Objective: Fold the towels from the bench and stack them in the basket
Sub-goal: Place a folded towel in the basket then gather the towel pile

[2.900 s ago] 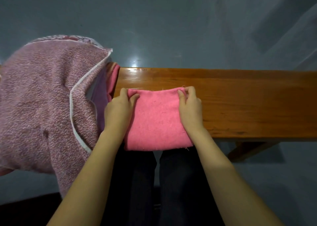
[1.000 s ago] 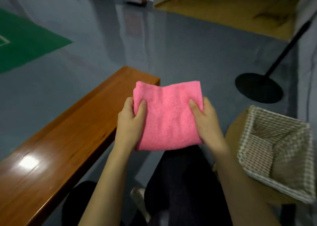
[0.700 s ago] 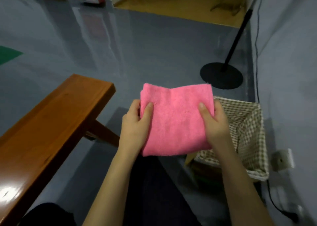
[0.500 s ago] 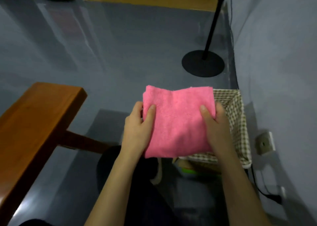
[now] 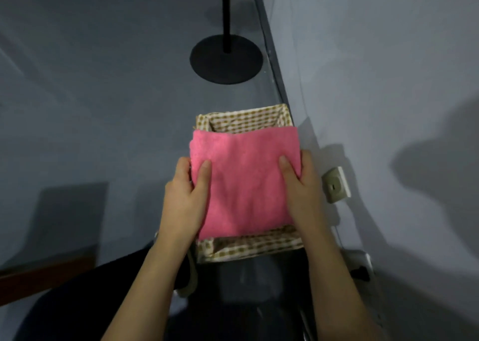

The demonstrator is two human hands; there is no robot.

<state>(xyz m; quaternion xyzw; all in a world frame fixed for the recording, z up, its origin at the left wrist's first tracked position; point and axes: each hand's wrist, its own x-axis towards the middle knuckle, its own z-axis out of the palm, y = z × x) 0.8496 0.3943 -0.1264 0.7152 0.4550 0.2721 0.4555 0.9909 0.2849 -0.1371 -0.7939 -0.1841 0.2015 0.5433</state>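
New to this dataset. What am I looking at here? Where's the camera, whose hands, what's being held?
There is no robot: a person wears one wide-angle camera on the head, looking down at their own bare hands. The left hand and right hand each grip a side of a folded pink towel, thumbs on top. The towel is over a checked fabric-lined basket on the grey floor beside the wall. Beyond it stands a black round stand base; a wall socket is at right.
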